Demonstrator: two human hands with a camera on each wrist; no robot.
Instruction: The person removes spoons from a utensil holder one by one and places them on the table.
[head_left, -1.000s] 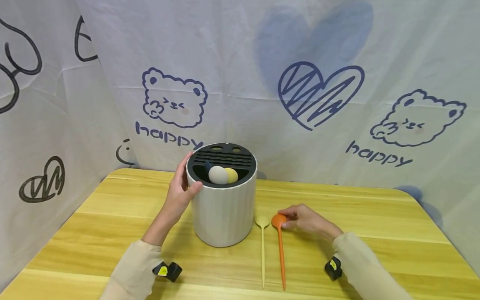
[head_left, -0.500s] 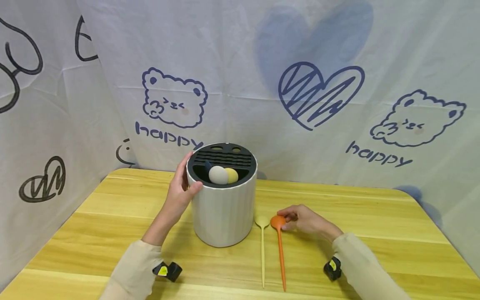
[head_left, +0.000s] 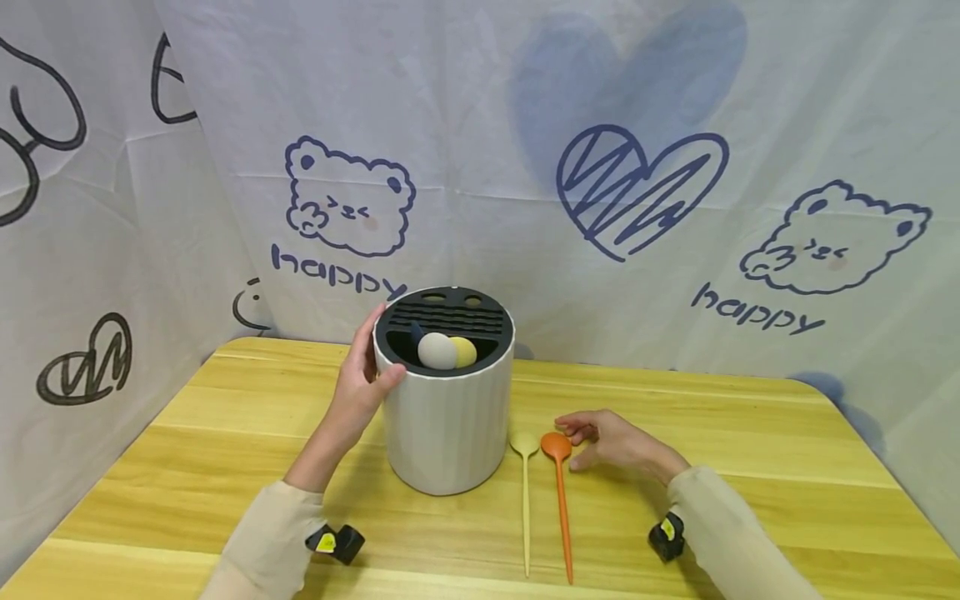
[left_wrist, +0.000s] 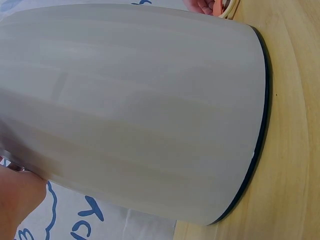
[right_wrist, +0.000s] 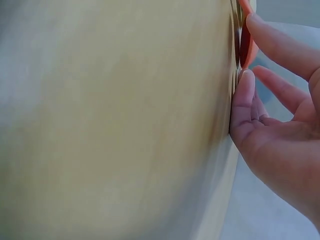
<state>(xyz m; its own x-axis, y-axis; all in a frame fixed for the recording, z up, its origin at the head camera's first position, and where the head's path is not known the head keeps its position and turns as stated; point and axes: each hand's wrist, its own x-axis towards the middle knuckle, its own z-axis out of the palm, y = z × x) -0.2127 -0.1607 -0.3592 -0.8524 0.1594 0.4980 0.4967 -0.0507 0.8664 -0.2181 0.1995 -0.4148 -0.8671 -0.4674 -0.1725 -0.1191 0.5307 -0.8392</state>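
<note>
Beige sleeves point(head_left: 262, 537) are nearest, then an orange spoon point(head_left: 557, 447) beside a yellow spoon point(head_left: 525, 443), both flat on the table point(head_left: 217, 433). The right hand point(head_left: 621, 442), fingers loosely parted, is just beside the orange spoon's bowl. Left of the spoons, the left hand point(head_left: 362, 387) grips the upright holder point(head_left: 448, 433); behind hangs printed cloth point(head_left: 480, 108)

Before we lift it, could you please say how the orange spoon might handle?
The orange spoon looks stiff, its slim handle lying straight. It would probably lift head-heavy, the round head being far wider than the handle. Lying flat, it seems unlikely to roll.
</note>
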